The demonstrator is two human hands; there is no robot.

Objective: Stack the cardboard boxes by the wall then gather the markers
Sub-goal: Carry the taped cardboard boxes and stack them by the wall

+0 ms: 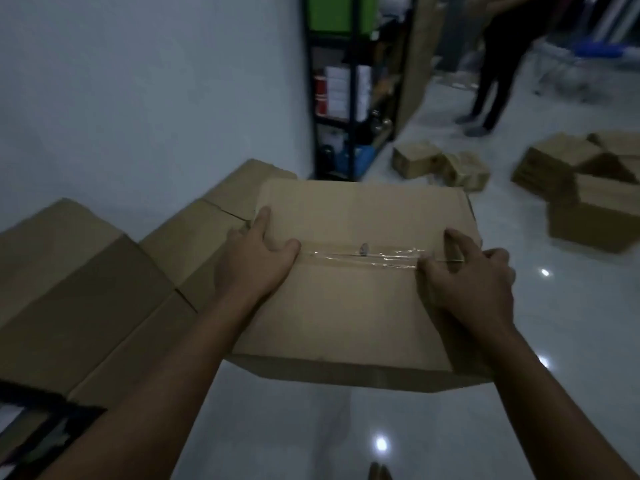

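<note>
The box [360, 282] is in my two hands, held up off the shiny floor [311, 427]. It is a taped cardboard box, and the tape [360, 256] runs from side to side, from one hand to the other. So its long way goes left to right in front of me.

My left hand [254, 261] is on the left edge. The thumb lies flat on top by the tape and one finger points up along the edge. The other fingers go down the side, where I cannot see them. My right hand [467, 282] is on the right edge. Its fingers are bent over the top edge and hold it tight.

The wall [138, 98] is on my left. A row of boxes [194, 247] sits along it, just beside my left hand, and the box touches or nearly touches that row. A taller box [62, 271] stands nearer to me on the left.

I think the box must go left, up onto the row. My left hand is the one nearer the wall, so it leads and my right hand pushes.

More boxes [440, 166] lie on the floor far off to the right. A person [491, 64] stands there by a shelf [349, 81]. I see no markers.
</note>
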